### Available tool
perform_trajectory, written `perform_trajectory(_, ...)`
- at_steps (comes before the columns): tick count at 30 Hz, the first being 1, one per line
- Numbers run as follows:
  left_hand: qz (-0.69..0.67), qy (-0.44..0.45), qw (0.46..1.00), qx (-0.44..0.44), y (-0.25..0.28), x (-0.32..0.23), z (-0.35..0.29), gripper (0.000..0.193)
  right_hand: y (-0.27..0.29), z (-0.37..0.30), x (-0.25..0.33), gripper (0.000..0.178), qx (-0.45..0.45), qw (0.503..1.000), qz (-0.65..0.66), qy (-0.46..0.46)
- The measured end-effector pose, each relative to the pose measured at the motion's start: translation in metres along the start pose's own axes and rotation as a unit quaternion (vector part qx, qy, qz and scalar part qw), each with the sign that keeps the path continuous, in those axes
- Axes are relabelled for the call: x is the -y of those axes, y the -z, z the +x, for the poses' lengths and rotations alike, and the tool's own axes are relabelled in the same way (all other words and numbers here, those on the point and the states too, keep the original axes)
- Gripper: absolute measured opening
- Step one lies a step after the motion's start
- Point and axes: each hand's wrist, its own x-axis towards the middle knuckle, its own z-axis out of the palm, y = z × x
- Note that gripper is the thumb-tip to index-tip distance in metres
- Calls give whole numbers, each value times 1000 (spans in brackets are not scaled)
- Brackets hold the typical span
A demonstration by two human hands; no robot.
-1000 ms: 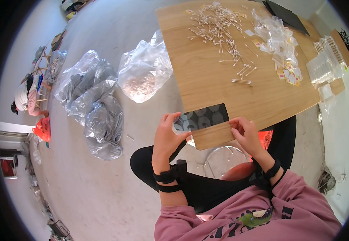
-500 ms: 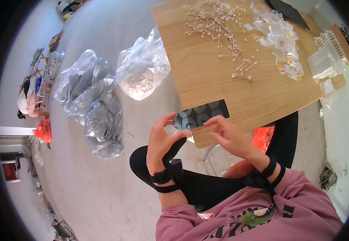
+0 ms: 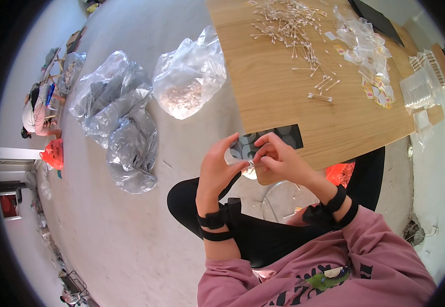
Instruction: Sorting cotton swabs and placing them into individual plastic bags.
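At the table's near left corner lies a dark panel (image 3: 290, 135) with a pattern of grey hexagons. My left hand (image 3: 219, 166) curves around the panel's left end, thumb and fingers gripping a clear plastic piece (image 3: 231, 155); its exact kind is hard to make out. Over the panel's near edge, my right hand (image 3: 278, 157) has its fingers curled into a pinch; anything between the fingertips is hidden. Farther up the table are loose cotton swabs (image 3: 294, 23) in a heap, and a small row of swabs (image 3: 319, 97) lies closer to me.
Clear plastic packets (image 3: 363, 43) and small cards (image 3: 378, 92) cover the table's right side, beside packed swabs (image 3: 422, 84). Large plastic bags (image 3: 130, 138) lie on the floor at left, one bag (image 3: 191, 77) holding pale pieces. Another person (image 3: 35, 110) bends over at far left.
My right hand has moved left over the panel, and its fingers have closed from a spread pose into a pinch. My left hand has shifted slightly right. The view has moved a little.
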Motion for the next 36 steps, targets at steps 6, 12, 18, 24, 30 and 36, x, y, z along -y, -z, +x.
perform_trajectory(6, 48, -18, 999, 14, -9, -5, 6, 70, 15, -23, 3, 29, -70, 997, 23, -29)
perform_trajectory(12, 62, -1, 998, -9, -15, -9, 10, 68, 37, -46, 1, 31, -90, 995, 7, -30)
perform_trajectory(18, 158, -83, 983, -31, -20, -19, 15, 62, 72, -59, -5, 35, -128, 989, -69, 11)
perform_trajectory(24, 208, -114, 971, -20, -54, -36, 35, 66, 130, -48, 20, 39, -182, 953, -232, 65)
perform_trajectory(30, 72, -136, 987, 57, -74, -66, 81, 55, 185, -19, 112, 38, -239, 884, -361, 177)
perform_trajectory(36, -31, -72, 991, 111, -61, -47, 148, 29, 255, 47, 180, 34, -310, 810, -437, 238)
